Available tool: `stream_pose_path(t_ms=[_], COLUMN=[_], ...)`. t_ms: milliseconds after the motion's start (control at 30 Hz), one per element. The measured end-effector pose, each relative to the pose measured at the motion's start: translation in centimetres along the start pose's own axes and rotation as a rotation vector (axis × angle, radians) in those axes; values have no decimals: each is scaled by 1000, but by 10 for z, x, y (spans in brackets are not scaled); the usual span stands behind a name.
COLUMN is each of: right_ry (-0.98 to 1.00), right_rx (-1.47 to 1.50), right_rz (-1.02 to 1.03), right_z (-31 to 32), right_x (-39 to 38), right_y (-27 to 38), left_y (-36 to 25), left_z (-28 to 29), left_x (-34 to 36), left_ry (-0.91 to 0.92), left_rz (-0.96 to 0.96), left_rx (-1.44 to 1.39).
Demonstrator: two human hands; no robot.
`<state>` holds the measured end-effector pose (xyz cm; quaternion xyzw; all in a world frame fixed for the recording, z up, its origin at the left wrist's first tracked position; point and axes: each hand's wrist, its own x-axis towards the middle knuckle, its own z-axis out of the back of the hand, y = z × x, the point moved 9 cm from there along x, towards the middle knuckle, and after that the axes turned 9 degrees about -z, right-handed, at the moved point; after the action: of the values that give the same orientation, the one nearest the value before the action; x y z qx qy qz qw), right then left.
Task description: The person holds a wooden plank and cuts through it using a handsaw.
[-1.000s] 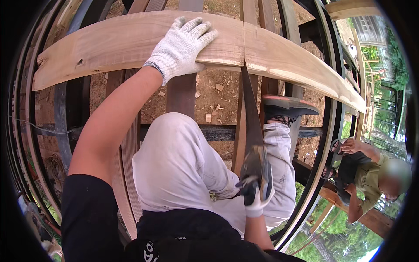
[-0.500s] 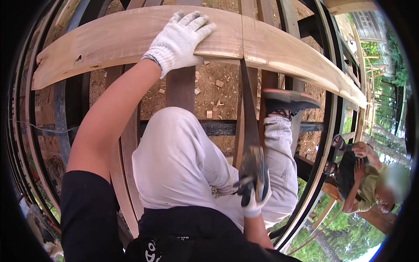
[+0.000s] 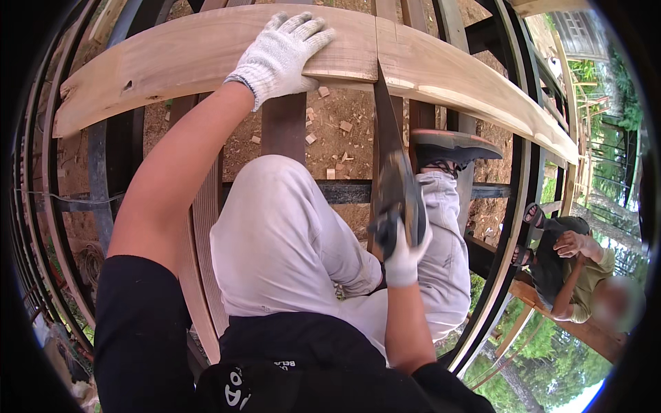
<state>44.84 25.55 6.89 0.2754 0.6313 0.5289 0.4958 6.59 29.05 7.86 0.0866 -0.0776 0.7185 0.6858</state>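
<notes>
A long pale wooden plank (image 3: 172, 58) lies across dark beams in front of me. My left hand (image 3: 282, 51), in a white knit glove, presses flat on top of the plank. My right hand (image 3: 403, 251), also gloved, is closed around the handle of a hand saw (image 3: 389, 158). The saw blade runs up from the handle, and its tip sits in a cut line across the plank just right of my left hand. My bent knees in light trousers are below the plank.
Dark beams (image 3: 286, 127) and wooden slats form an open frame, with dirt and wood chips (image 3: 341, 131) far below. My shoe (image 3: 451, 146) rests on a beam at right. Another person (image 3: 585, 275) sits lower down at the right edge. Trees lie beyond.
The saw has moved along the cut, with its handle drawn slightly nearer to me. My left hand stays pressed on the plank. The person at right has shifted a little.
</notes>
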Motion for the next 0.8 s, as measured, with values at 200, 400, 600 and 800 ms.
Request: stream_pose_path(t_ms=[200, 400, 600, 800], right_ry=[80, -1, -19, 44], right_rx=[-80, -98, 56, -96], right_rz=[0, 286, 5, -14], right_z=[22, -37, 2, 15], right_x=[-49, 182, 5, -32], right_y=[5, 14, -5, 12], left_y=[-12, -26, -10, -13], left_z=[9, 6, 2, 9], left_x=[-3, 28, 0, 0], left_ry=[-10, 1, 49, 36], left_rz=[-23, -43, -4, -25], left_rx=[11, -49, -28, -7])
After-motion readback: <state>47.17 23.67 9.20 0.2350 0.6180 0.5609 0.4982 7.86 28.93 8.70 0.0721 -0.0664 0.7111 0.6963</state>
